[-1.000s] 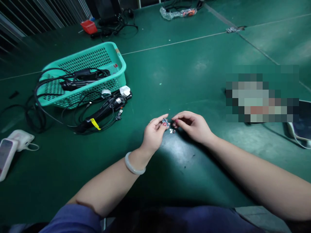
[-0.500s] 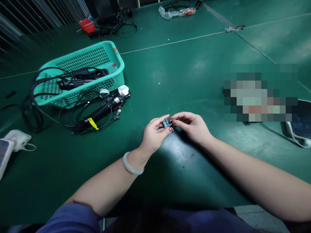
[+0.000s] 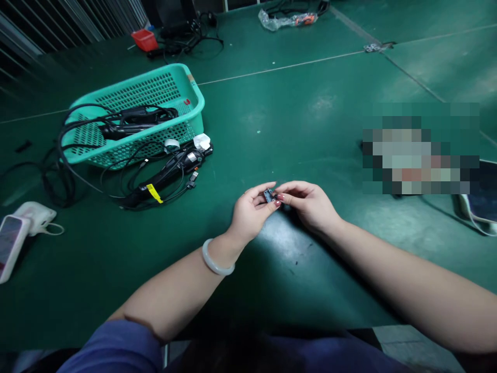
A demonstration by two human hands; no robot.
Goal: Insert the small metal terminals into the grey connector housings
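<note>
My left hand pinches a small grey-blue rectangular part between thumb and fingers, just above the green table. From the right, my right hand meets it, its thumb and index fingertip closed at the part's right side. Something small and dark lies between the two sets of fingertips, too small and too covered to name. The fingers hide most of the grey-blue part; one face with tiny dark marks shows.
A teal basket with black cabled devices stands at left. Before it lies a black handheld device with cables. Phones lie at both sides. A red bin sits far back; a blurred patch covers something at right.
The grey-blue part has tilted and shows less of its face. My fingertips have drawn slightly closer together. The whole view has shifted a little.
</note>
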